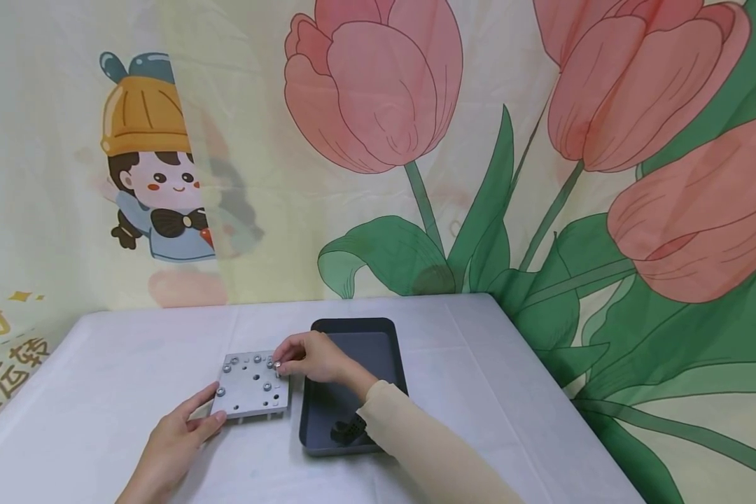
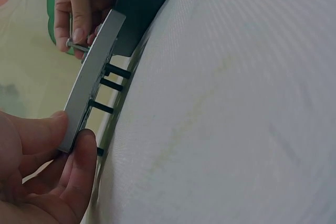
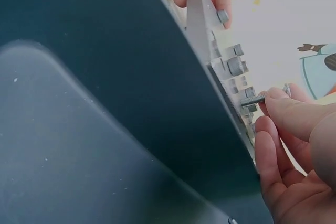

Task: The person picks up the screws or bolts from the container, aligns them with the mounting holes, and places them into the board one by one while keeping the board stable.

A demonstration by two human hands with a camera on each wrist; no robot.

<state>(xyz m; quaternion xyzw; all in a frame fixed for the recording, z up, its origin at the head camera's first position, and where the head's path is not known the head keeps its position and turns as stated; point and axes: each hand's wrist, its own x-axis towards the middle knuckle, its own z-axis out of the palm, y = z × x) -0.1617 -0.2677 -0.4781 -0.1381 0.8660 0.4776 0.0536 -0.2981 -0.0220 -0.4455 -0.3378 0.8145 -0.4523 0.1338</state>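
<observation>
The left hand (image 1: 176,428) pinches the near corner of a grey metal plate (image 1: 250,385) lying on the desk (image 1: 101,378) between both hands. The right hand (image 1: 311,357) pinches a bolt (image 3: 253,99) at the plate's far edge, apparently seated in a hole. A dark tray (image 1: 378,339) lies under the right forearm.

A white cloth (image 1: 491,392) covers the table. A dark tray (image 1: 390,350) lies near the middle, toward the far edge, something small and black in its near end. Behind hangs a backdrop: pink tulips (image 1: 378,84), a cartoon child (image 1: 154,161).
</observation>
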